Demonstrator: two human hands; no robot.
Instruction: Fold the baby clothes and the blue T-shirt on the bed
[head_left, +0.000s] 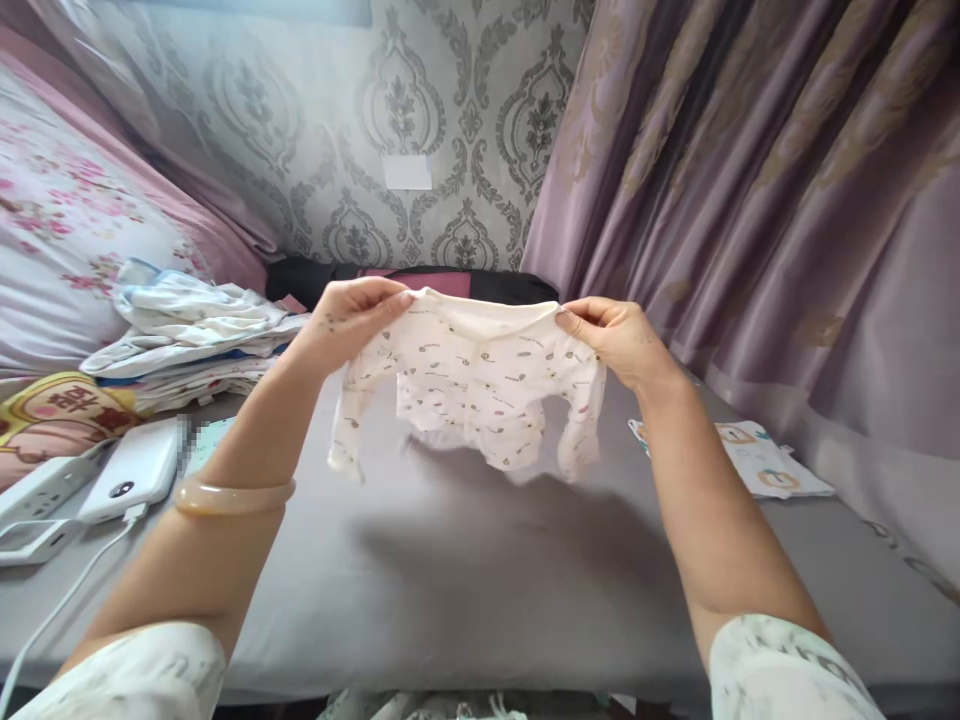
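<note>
A small white baby shirt (pixel 480 370) with a scattered print hangs in the air, stretched between both hands. My left hand (pixel 356 320) pinches one shoulder of it beside the neckline. At the opposite shoulder, my right hand (pixel 619 335) pinches the fabric between thumb and fingers. Both long sleeves dangle, and the lower hem hangs above the grey bed sheet (pixel 480 600), where a shadow falls. A pale bangle (pixel 234 497) circles my left forearm.
Folded clothes (pixel 195 330) are piled at left, near a yellow cushion (pixel 64 410). A power bank (pixel 135 470), cable and power strip (pixel 49 490) lie closer. Right, a folded printed cloth (pixel 772 460) lies by the curtain (pixel 750 200).
</note>
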